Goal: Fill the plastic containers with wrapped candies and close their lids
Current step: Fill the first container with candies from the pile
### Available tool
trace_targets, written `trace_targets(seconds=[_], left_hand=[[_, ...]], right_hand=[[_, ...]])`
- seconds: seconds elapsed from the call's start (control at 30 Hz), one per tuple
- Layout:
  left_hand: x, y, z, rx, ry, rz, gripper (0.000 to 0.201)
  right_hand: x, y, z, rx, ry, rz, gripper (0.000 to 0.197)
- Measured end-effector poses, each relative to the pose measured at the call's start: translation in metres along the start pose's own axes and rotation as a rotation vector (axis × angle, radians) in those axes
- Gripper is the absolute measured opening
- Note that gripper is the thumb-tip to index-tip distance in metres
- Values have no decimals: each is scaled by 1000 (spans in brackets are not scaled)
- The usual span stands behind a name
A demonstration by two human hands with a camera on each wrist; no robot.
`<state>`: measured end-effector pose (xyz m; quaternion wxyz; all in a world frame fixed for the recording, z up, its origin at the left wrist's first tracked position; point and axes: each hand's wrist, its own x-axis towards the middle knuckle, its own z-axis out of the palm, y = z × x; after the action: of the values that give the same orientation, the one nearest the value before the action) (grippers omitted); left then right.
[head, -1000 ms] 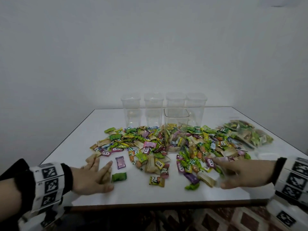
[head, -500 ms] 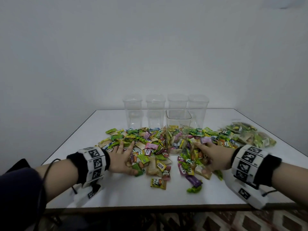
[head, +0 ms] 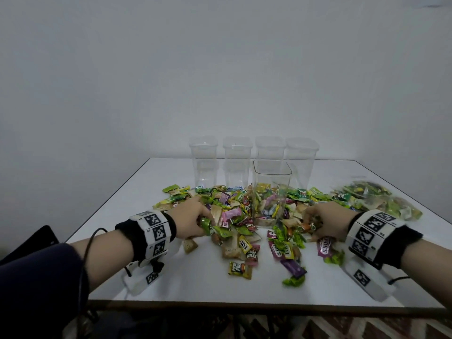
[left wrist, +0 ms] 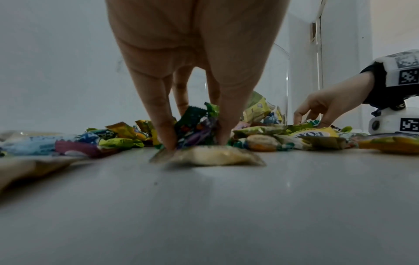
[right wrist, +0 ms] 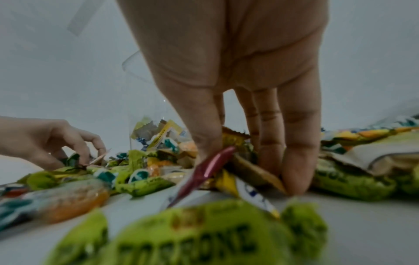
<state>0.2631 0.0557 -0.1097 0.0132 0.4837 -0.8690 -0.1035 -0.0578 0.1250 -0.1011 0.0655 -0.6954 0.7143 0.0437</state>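
A heap of wrapped candies covers the middle of the white table. In the heap stands an open clear container, lidless, with some candies at its bottom. My left hand is left of the container, its thumb and fingers curled down round a bunch of candies. My right hand is on the container's right, and its fingers close on a clump of candies. Both wrists lie low over the table.
Several clear containers with lids on stand in a row behind the open one. A clear bag of candies lies at the right. Loose candies are scattered toward the front edge. A black object sits at far left.
Both hands have moved from the table's front edge forward into the heap, one on each side of the open container, and their fingers have curled round candies.
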Motion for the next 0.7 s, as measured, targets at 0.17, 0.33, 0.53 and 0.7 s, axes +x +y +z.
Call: trace_targets(seconds=[0.17,0.33,0.53,0.7], left_hand=[[0,-2,-1,-43,105,-72,18],[0,-4,-9,-198,278,-151,16],[-3,-7,-17,-434,466,-179,13],[-5,0,-25,-684,590,-173,13]], right_hand=[[0,7,-3,111,84,52,28],[-3,14,-7,223,240,89,30],[-7,17,-12,385,468,75,22],[-9,14,-16,466,582,55,21]])
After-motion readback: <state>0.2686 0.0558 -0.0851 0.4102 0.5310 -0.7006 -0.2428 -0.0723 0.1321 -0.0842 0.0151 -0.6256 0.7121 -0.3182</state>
